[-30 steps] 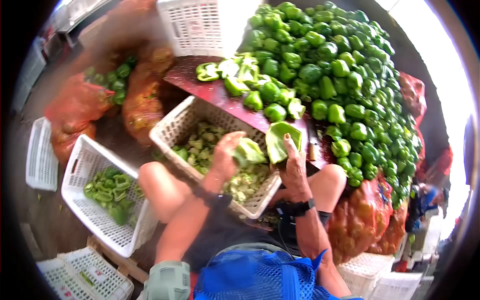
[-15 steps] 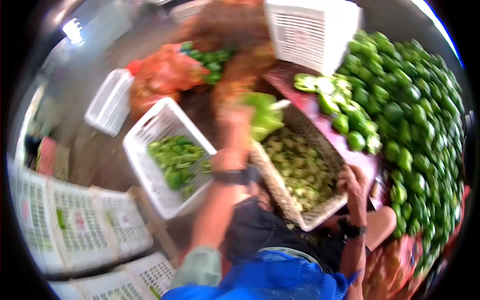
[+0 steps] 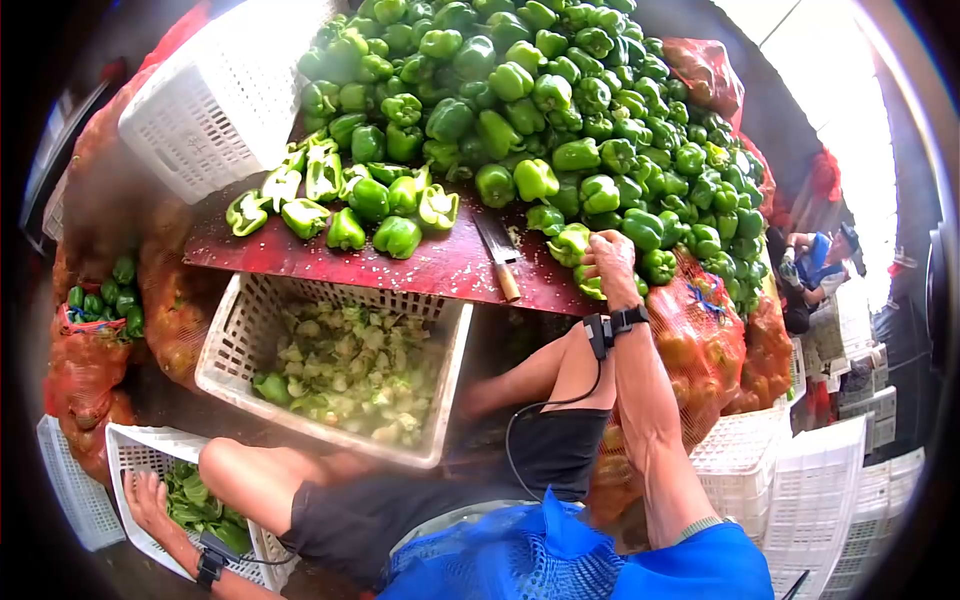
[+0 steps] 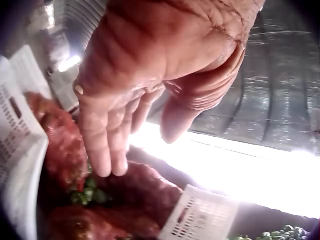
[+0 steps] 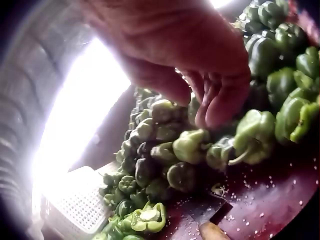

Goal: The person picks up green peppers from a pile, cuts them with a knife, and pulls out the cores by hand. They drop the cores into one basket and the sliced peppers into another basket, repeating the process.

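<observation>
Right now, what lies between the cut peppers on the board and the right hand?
The knife, then a green pepper by the hand; the head view shows it.

Peppers (image 3: pixel 540 110): glossy, smooth, waxy-lkg skin. Desk (image 3: pixel 440 265): smooth, semi-gloss, gritty w/ white specks. Knife blade (image 3: pixel 493 238): metal; handle (image 3: pixel 508 283): wood, matt. Upper-L crate (image 3: pixel 200 115): white plastic, perforated. Center crate (image 3: pixel 320 432): plastic too, grubby, dull. Sacks (image 3: pixel 690 345): see-thru plastic-lkg mesh. Blue top (image 3: pixel 570 555): mesh cloth. Shorts (image 3: pixel 380 530): dk cloth, matt
</observation>
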`<action>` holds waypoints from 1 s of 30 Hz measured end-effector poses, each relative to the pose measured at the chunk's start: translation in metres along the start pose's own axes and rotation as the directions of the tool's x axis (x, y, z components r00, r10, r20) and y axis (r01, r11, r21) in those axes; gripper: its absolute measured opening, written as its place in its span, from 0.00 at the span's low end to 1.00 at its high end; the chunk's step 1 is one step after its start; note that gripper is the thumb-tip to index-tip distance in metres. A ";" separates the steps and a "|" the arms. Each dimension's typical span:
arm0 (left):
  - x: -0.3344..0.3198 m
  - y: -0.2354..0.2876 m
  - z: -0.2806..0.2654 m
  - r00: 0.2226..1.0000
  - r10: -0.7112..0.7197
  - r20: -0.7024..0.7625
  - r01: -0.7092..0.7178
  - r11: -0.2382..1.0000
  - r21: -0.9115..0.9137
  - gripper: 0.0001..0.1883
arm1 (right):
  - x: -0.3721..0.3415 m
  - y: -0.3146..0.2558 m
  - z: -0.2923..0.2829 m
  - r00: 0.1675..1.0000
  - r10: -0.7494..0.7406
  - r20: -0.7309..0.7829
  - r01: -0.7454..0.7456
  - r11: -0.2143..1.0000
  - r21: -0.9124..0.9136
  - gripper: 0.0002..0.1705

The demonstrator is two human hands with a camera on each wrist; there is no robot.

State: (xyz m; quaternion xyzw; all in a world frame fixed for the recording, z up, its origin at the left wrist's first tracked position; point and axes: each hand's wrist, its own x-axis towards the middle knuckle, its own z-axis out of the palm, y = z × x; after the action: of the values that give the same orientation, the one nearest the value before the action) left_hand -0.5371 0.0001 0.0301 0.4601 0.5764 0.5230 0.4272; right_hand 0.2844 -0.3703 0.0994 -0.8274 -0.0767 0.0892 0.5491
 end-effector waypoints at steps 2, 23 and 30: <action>-0.036 0.067 0.065 0.998 0.007 0.067 -0.006 1.000 -0.010 0.28 | 0.019 0.020 -0.017 0.996 0.042 -0.081 -0.049 0.995 -0.090 0.17; -0.205 0.113 0.351 0.456 0.083 0.886 0.096 0.985 -0.142 0.19 | 0.024 0.108 -0.005 0.904 -0.421 -0.072 0.189 0.547 -0.815 0.22; -0.242 0.067 0.388 0.242 -0.089 0.966 0.235 0.972 0.031 0.15 | 0.016 0.081 -0.003 0.995 0.068 0.077 -0.076 0.992 0.104 0.13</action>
State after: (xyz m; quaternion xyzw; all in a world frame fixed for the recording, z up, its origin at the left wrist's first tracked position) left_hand -0.1022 -0.1527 0.0654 0.5938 0.2097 0.1223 0.7671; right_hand 0.3026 -0.4009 0.0251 -0.7954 -0.0618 0.1431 0.5857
